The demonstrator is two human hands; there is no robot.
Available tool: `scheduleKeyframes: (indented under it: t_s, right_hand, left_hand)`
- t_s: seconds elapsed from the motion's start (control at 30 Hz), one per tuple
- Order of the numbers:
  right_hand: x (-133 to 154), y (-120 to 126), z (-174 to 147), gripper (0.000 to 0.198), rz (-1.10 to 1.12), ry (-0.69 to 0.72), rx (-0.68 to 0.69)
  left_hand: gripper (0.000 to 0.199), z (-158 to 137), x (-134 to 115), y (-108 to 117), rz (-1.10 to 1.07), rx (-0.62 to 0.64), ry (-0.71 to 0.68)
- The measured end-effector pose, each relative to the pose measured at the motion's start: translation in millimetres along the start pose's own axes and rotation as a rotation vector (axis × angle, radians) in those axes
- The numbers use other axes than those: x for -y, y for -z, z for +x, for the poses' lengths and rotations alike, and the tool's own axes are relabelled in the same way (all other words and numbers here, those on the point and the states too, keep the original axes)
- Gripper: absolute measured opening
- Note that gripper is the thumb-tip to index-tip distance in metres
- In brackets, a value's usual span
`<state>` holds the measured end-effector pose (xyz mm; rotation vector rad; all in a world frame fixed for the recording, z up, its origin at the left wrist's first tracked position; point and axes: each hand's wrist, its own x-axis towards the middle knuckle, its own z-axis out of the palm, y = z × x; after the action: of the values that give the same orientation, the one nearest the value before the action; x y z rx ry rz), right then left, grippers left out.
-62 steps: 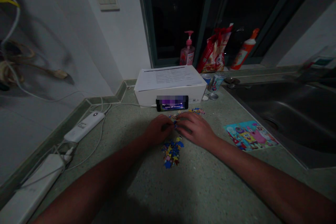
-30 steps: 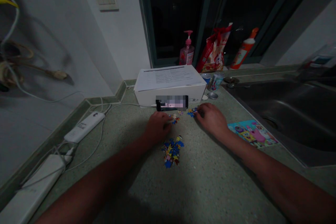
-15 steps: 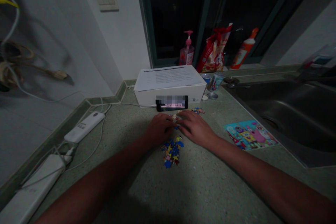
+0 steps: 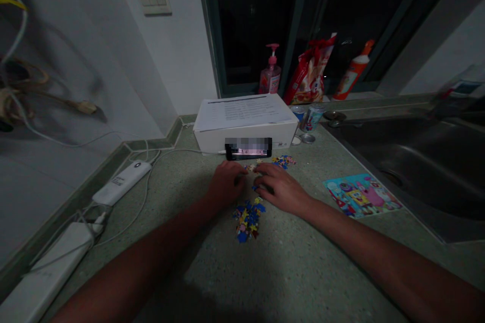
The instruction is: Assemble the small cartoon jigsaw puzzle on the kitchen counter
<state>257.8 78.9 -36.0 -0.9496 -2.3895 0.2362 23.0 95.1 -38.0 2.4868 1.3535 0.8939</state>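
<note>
Small jigsaw puzzle pieces lie between my hands on the counter, with a pale cluster (image 4: 250, 167) by the fingertips. My left hand (image 4: 227, 182) rests at the left of this cluster, its fingers bent and a gap showing between forefinger and thumb. From the right, my right hand (image 4: 282, 187) reaches in with fingers apart, the forefinger at the cluster's edge. A blue piece (image 4: 255, 188) is close to its thumb. Nearer to me sits a pile of blue and yellow puzzle pieces (image 4: 248, 219). Beyond the right hand is another small heap of pieces (image 4: 284, 161).
A phone (image 4: 249, 149) leans against a white box (image 4: 244, 121). At the right, a colourful cartoon picture (image 4: 361, 195) lies beside the sink (image 4: 424, 161). Power strips (image 4: 123, 181) and cables run along the left. A can (image 4: 312, 118) and a pink pump bottle (image 4: 270, 75) stand behind.
My hands have moved slightly apart at the fingertips, uncovering more of the pale cluster. More of the heap beyond my right hand now shows.
</note>
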Motion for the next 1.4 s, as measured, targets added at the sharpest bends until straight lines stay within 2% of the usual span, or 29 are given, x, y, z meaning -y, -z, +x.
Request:
scheduleKeyframes:
  t_s: [0.13,0.23,0.43,0.57,0.9,1.23,1.4]
  right_hand:
    - [1.6,2.0,-1.0,0.002,0.066,0.041,0.016]
    - [0.2,2.0,-0.1,0.006,0.077,0.043,-0.014]
    - [-11.7,-5.0,3.5,0.021,-0.095,-0.071,-0.141]
    - [-16.1,-9.7,4.6,0.029,-0.173,-0.093,-0.122]
    - [-14.6,-5.8,5.6,0.019,-0.155,-0.111,-0.071]
    - [-19.6,-10.5,6.7,0.012,-0.075,-0.143,-0.103]
    - [-19.6,-9.0,7.3,0.006,-0.001,-0.123,-0.152]
  left_hand:
    - [0.021,-0.5,1.3,-0.4,-0.006,-0.01,0.0]
    - [0.022,-0.7,2.4,-1.5,-0.006,-0.018,0.002]
    - [0.023,0.1,1.9,-1.5,0.023,-0.043,0.042]
    - [0.022,1.0,-0.5,0.9,0.033,-0.028,0.072]
    - [0.023,1.3,-3.2,1.2,0.057,-0.01,0.087]
    - [0.025,0.7,-0.6,-1.4,0.025,-0.012,0.049]
    - [0.023,-0.2,-2.5,-0.5,-0.017,0.002,-0.016]
